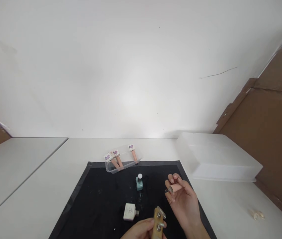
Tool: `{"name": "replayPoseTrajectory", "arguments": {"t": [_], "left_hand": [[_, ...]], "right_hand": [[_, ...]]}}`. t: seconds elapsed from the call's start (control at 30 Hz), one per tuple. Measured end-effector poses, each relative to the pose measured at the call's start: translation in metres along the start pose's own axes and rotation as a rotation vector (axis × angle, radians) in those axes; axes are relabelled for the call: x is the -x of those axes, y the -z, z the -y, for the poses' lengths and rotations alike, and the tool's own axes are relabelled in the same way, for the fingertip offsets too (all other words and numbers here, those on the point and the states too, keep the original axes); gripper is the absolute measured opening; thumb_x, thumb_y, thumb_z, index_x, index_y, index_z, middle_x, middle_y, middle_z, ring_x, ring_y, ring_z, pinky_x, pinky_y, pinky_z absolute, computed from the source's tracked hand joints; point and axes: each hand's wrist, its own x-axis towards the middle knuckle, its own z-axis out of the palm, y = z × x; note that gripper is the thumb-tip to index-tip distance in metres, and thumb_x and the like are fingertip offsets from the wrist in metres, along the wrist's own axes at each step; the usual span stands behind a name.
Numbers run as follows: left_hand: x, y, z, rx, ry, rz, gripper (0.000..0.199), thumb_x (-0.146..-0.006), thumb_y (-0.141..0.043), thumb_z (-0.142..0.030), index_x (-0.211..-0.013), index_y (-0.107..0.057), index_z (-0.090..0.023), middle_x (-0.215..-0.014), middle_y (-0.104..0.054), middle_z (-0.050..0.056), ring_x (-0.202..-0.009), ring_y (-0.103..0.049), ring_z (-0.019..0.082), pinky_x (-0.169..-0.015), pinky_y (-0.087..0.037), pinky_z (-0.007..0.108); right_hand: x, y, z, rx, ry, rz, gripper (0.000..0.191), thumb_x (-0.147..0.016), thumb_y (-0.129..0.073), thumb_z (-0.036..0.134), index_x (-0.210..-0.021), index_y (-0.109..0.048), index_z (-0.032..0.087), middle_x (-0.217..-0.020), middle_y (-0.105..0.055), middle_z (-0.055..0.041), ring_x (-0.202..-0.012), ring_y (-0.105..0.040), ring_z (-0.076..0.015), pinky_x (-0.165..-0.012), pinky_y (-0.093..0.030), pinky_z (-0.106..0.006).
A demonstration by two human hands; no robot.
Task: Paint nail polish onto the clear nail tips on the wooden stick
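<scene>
At the bottom edge, my left hand (142, 229) grips a wooden block (157, 223) with metal pegs and screws on it. My right hand (184, 199), palm up with curled fingers, holds a pink cylindrical cap (175, 188); a small dark tip shows beside the cap's end. Left of my left hand, a square white bottle (129, 212) lies on its side on the black mat (101, 199). A teal bottle with a white-topped cap (139, 182) stands on the mat between the white bottle and the tray.
A clear plastic tray (126, 165) at the mat's back edge holds several pink-capped bottles (118, 160). To the right stands a white box (220, 157). Small pale rings (255, 215) lie at the far right. Brown cardboard (275, 132) borders the right side.
</scene>
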Motion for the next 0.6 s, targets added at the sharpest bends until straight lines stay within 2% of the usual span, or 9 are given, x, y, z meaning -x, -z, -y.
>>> {"name": "replayPoseTrajectory", "arguments": {"t": [0.33,0.43,0.53,0.6], "left_hand": [[0.003,-0.008,0.001,-0.018,-0.025,-0.099,0.035,-0.072,-0.062,-0.043,-0.085,-0.069,-0.012,-0.067,-0.066,0.005,-0.058,-0.051,0.012,-0.063,-0.032,0.024],[0.003,-0.01,0.0,-0.011,-0.02,-0.103,0.035,-0.07,-0.064,-0.042,-0.085,-0.069,-0.01,-0.066,-0.065,0.005,-0.058,-0.05,0.012,-0.063,-0.032,0.025],[0.002,-0.01,0.0,-0.003,-0.014,-0.102,0.035,-0.068,-0.066,-0.042,-0.084,-0.069,-0.01,-0.065,-0.065,0.005,-0.056,-0.05,0.012,-0.063,-0.032,0.025],[0.002,-0.01,0.001,-0.006,-0.016,-0.098,0.034,-0.069,-0.065,-0.041,-0.084,-0.069,-0.011,-0.066,-0.066,0.005,-0.057,-0.051,0.012,-0.064,-0.032,0.025]], "right_hand": [[-0.002,0.002,-0.002,-0.008,-0.007,-0.039,0.018,-0.075,-0.065,0.034,-0.067,-0.06,0.019,-0.063,-0.051,0.0034,-0.044,-0.04,-0.0075,-0.035,-0.032,-0.018],[-0.002,0.005,-0.004,0.023,-0.018,-0.028,0.026,-0.076,-0.062,0.042,-0.068,-0.063,0.018,-0.059,-0.052,0.0038,-0.037,-0.035,-0.0053,-0.035,-0.029,-0.019],[-0.003,0.009,-0.006,0.041,-0.04,-0.02,0.034,-0.079,-0.058,0.049,-0.071,-0.066,0.017,-0.04,-0.035,0.009,-0.032,-0.026,-0.0048,-0.034,-0.027,-0.018],[-0.004,0.01,-0.007,0.056,-0.026,-0.026,0.038,-0.079,-0.057,0.052,-0.074,-0.067,0.016,-0.037,-0.032,0.01,-0.031,-0.024,-0.0042,-0.034,-0.026,-0.017]]}}
